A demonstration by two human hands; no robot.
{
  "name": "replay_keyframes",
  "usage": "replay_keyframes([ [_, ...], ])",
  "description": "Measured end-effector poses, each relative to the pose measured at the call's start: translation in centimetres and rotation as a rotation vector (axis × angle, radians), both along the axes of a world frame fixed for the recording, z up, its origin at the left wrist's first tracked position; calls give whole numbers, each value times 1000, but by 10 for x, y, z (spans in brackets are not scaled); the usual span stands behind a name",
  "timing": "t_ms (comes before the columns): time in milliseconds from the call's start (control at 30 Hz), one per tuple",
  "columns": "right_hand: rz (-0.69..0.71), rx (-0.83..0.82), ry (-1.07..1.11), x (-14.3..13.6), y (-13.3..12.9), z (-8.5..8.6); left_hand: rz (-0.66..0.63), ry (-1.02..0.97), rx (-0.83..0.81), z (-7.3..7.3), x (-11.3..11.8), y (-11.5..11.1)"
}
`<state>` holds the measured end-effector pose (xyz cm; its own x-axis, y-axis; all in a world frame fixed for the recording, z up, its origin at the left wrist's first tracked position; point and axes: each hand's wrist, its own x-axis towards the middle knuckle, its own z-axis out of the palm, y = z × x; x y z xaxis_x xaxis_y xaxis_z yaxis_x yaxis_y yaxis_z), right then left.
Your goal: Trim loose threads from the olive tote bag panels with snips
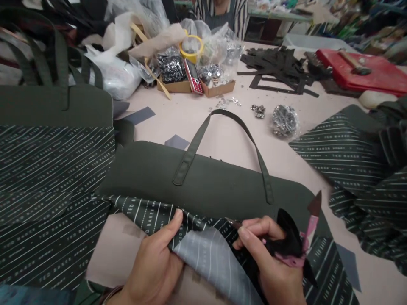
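A dark green bag panel [206, 182] with a looped handle [227, 116] lies flat in front of me. Its striped printed lining [149, 214] is folded back along the near edge, showing a grey underside [210, 254]. My left hand [155, 262] pinches the lining fold with the thumb on top. My right hand [270, 262] grips a tool with black and pink wrapped handles [294, 250], its tip at the lining edge near the panel.
A stack of similar striped panels [47, 190] lies at left, another pile [359, 165] at right. Behind are boxes and bags of metal hardware [193, 72], a yellow tape roll [191, 47], black strips [276, 67], a red tray with a hammer [365, 70]. Another person sits across the table.
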<state>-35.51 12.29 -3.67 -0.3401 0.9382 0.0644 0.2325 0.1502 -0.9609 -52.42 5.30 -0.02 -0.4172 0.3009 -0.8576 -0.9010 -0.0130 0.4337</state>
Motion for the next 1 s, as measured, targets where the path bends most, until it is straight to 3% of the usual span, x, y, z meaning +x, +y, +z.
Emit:
replay_keyframes([
  [467,-79,28,-47,-9,-5,3,4,-53,45,-4,0,-8],
  [867,-89,38,-97,-19,-14,-2,-17,37,44,-4,6,-4],
  [1000,-52,93,-81,-21,-14,-5,-112,66,111,-4,10,-10],
])
